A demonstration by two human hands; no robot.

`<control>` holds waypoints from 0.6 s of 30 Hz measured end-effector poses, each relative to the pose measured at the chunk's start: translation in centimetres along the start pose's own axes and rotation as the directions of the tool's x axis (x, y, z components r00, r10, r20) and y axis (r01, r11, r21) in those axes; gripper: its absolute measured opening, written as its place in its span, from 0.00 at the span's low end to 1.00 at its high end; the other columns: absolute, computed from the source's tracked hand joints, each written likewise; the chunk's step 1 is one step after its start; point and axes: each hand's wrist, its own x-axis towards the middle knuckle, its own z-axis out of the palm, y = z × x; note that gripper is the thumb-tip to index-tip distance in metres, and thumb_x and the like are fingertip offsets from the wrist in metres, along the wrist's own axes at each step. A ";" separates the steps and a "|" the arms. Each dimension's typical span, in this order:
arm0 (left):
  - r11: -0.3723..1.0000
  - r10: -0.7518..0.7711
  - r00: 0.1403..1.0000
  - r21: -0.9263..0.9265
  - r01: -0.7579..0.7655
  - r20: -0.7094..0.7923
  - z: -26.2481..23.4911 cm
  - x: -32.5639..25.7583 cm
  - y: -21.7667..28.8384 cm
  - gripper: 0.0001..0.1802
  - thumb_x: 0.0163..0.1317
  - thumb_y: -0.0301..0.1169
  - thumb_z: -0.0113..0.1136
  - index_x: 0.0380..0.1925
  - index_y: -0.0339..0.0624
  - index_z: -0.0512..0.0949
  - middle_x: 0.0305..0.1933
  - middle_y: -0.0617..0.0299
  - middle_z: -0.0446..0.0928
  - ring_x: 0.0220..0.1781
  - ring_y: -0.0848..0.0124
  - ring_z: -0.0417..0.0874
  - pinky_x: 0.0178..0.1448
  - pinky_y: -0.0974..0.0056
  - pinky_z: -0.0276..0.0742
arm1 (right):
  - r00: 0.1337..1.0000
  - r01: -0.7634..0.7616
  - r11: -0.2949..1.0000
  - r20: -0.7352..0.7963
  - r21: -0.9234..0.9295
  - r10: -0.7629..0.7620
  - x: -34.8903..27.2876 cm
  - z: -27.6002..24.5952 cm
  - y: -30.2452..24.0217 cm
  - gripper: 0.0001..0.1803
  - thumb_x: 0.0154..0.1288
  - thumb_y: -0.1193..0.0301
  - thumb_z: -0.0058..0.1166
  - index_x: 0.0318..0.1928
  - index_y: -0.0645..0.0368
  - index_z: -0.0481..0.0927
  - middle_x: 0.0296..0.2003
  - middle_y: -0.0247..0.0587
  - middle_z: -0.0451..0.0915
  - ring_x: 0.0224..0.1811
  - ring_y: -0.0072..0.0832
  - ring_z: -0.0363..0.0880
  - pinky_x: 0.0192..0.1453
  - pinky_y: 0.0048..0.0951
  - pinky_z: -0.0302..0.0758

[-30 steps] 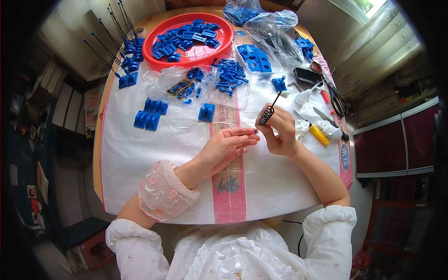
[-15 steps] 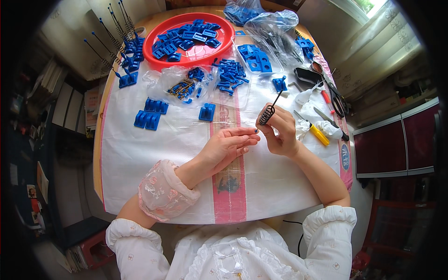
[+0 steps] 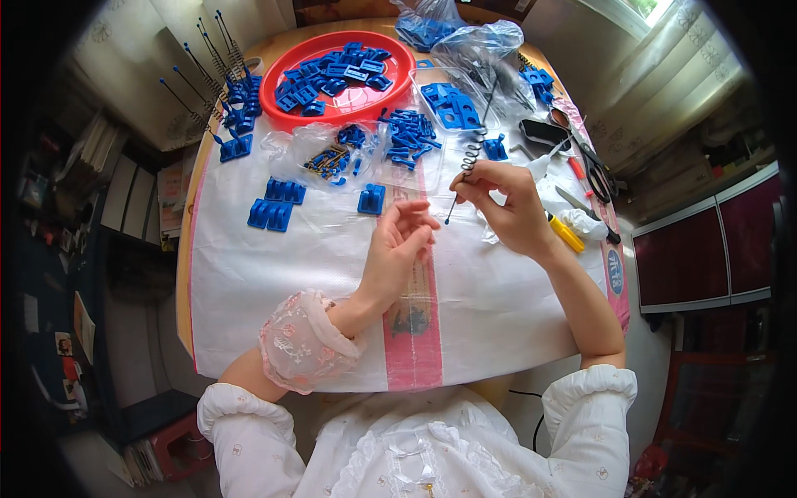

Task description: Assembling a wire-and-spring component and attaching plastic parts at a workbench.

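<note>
My right hand (image 3: 516, 209) pinches a thin black rod with a coil spring (image 3: 471, 156) around it, over the right half of the table. The rod leans up and to the right, and its small blue tip points down beneath my fingers. My left hand (image 3: 401, 245) is just left of that tip, fingers loosely bent and apart, with nothing visible in them. Beyond my left hand stands a single blue plastic bracket (image 3: 371, 199). Further left, a pair of blue brackets (image 3: 271, 214) sits on the white sheet.
A red tray (image 3: 267, 98) of blue parts stands at the back. In front of it lie small blue pegs (image 3: 408, 137) and a plastic bag with brass-coloured pieces (image 3: 328, 159). Upright sprung rods (image 3: 217, 62) stand far left. Scissors (image 3: 599, 176) and a yellow-handled tool (image 3: 567, 234) lie right.
My left hand has drawn back leftward from the rod, its fingers curling up. My right hand has shifted slightly up and right, and the rod's blue tip now shows below its fingers.
</note>
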 end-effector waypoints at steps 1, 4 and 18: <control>0.995 0.064 0.997 0.074 -0.060 -0.046 0.0 0.0 0.3 0.18 0.68 0.24 0.54 0.57 0.37 0.69 0.45 0.62 0.78 0.45 0.80 0.77 0.44 0.75 0.72 | 0.999 -0.015 0.999 0.049 -0.040 0.017 0.1 -0.1 -0.4 0.03 0.61 0.80 0.60 0.34 0.69 0.80 0.27 0.43 0.82 0.27 0.22 0.81 0.31 0.24 0.75; 0.938 0.255 0.967 0.246 -0.245 -0.006 -0.1 0.7 0.6 0.11 0.67 0.24 0.56 0.49 0.38 0.75 0.42 0.66 0.76 0.38 0.83 0.73 0.38 0.77 0.68 | 0.994 0.023 0.990 0.114 -0.136 -0.007 -0.8 0.1 -0.7 0.03 0.59 0.79 0.61 0.34 0.67 0.82 0.26 0.45 0.82 0.25 0.32 0.82 0.31 0.28 0.76; 0.672 0.525 0.815 0.467 -0.574 0.245 0.4 1.8 1.1 0.13 0.55 0.21 0.69 0.41 0.38 0.83 0.35 0.63 0.77 0.32 0.79 0.75 0.36 0.73 0.72 | 0.990 0.068 0.971 0.137 -0.231 -0.037 -3.1 0.6 -0.6 0.03 0.59 0.77 0.61 0.34 0.63 0.82 0.27 0.44 0.80 0.29 0.42 0.80 0.33 0.38 0.74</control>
